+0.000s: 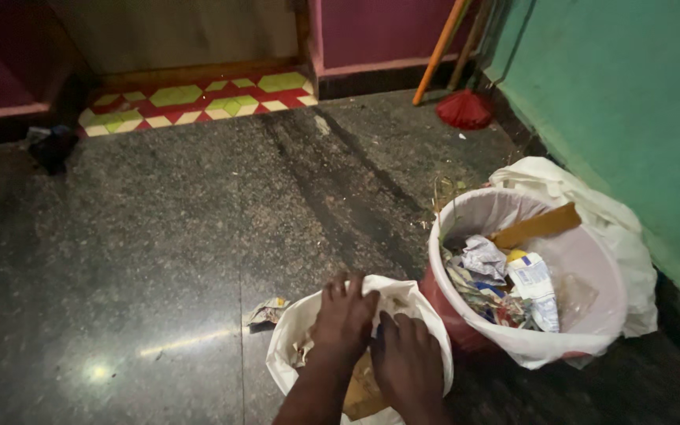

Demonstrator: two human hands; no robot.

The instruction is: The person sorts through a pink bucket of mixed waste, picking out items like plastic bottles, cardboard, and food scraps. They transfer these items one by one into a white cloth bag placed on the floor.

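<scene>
Your left hand [345,315] lies palm down with its fingers spread flat over the mouth of the white plastic bag [293,346] on the dark polished stone floor [159,236], and your right hand [408,364] rests just beside it, also palm down, fingers pointing away from you onto the bag's rim. Both hands press on the bag and the brown cardboard scrap [362,389] inside it; neither is closed around anything that you can see, though the fingertips of the left curl over the far edge and their grip is hard to judge. The bag sits near the bottom edge of view, touching the red bin lined with a white plastic sack [584,346] full of paper and wrappers on its right. Your forearms are cut off by the frame. A crumpled wrapper [267,312] lies just left of the bag. A red broom [463,109] leans against the green wall [631,102] beyond.
</scene>
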